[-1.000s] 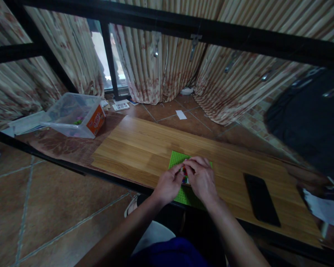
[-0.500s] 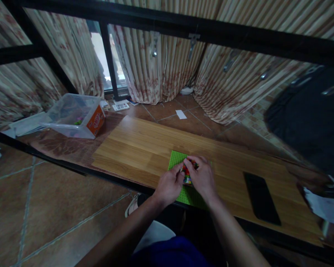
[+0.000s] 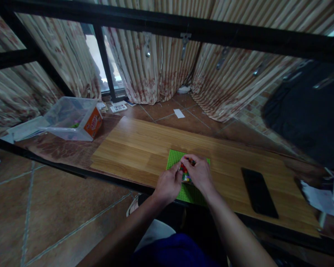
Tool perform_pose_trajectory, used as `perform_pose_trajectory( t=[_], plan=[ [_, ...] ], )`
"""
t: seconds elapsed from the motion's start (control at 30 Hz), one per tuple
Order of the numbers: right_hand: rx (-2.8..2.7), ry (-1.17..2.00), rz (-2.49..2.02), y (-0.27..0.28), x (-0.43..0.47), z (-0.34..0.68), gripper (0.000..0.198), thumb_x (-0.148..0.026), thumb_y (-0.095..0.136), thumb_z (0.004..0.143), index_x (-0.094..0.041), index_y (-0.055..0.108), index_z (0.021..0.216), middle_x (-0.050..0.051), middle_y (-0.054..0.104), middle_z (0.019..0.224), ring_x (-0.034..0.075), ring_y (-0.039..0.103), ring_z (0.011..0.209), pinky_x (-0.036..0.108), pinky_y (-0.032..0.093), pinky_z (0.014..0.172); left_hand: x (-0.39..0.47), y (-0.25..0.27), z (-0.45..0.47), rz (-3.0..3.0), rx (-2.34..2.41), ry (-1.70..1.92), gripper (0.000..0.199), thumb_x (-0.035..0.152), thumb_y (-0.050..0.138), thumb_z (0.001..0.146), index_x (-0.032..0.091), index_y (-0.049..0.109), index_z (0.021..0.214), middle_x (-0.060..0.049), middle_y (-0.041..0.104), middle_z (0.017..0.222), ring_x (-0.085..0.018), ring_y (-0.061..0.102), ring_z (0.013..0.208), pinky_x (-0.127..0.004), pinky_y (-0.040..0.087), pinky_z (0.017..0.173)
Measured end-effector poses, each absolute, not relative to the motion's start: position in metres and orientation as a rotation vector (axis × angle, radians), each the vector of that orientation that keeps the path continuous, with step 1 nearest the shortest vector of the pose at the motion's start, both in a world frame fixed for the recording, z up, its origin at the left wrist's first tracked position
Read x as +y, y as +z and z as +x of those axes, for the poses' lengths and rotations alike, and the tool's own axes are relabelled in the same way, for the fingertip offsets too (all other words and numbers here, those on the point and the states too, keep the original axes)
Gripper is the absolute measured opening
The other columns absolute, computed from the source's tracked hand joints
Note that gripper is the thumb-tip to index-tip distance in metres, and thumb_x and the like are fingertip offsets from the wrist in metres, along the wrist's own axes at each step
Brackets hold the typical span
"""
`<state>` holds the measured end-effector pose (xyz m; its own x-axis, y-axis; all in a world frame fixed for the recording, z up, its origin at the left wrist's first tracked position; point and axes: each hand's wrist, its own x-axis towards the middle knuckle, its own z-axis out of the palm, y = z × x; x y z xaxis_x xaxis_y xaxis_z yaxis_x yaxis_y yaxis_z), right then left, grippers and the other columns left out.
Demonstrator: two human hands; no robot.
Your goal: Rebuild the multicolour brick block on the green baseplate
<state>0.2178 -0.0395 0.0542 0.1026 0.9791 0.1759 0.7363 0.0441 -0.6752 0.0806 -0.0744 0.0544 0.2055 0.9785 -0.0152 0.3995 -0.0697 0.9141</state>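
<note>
Brick assembly gripped by both hands over a green baseplate, lower centre of the frame.

A wooden tabletop [image 3: 144, 148] is spanned by the green baseplate [image 3: 174, 158]. Above it, the left hand [image 3: 167, 183] and right hand [image 3: 200, 173] are closed on a small multicoloured brick cluster [image 3: 185, 171], fingers curled around it. A black phone [image 3: 258, 193] is seen at right, a clear plastic bin [image 3: 72, 118] at upper left.

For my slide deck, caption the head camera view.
Both hands, left and right, grip bricks over a green baseplate.
</note>
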Motion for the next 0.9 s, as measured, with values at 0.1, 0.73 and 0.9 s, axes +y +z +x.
perform_pose_trajectory(
  t=[0.1, 0.73, 0.9],
  plan=[
    [-1.679, 0.479, -1.742, 0.053, -0.039, 0.218, 0.027, -0.044, 0.056, 0.079, -0.023, 0.071, 0.087, 0.006, 0.071, 0.088, 0.021, 0.063, 0.080, 0.035, 0.047, 0.074, -0.074, 0.053, 0.081, 1.628, 1.343, 0.842, 0.042, 0.030, 0.044, 0.086, 0.024, 0.054, 0.126, -0.006, 0.068, 0.110, -0.022, 0.065, 0.094, -0.033, 0.046, 0.086],
    [-1.353, 0.401, -1.512, 0.071, -0.065, 0.233, 0.034, -0.043, 0.045, 0.088, -0.019, 0.068, 0.097, 0.008, 0.070, 0.099, 0.022, 0.062, 0.094, 0.037, 0.045, 0.086, -0.078, 0.063, 0.071, 0.578, 1.119, 1.033, 0.023, 0.029, 0.063, 0.073, 0.013, 0.066, 0.090, 0.001, 0.057, 0.064, -0.004, 0.038, 0.043, -0.017, 0.030, 0.043],
    [-1.672, 0.502, -1.394, 0.091, -0.117, 0.209, 0.019, -0.032, 0.051, 0.088, -0.024, 0.068, 0.093, 0.004, 0.068, 0.094, 0.020, 0.060, 0.092, 0.034, 0.046, 0.083, -0.094, 0.078, 0.070, 0.364, 0.908, 1.013, 0.021, 0.030, 0.058, 0.078, 0.013, 0.064, 0.088, -0.006, 0.064, 0.079, -0.010, 0.057, 0.067, -0.021, 0.046, 0.063]
  ],
)
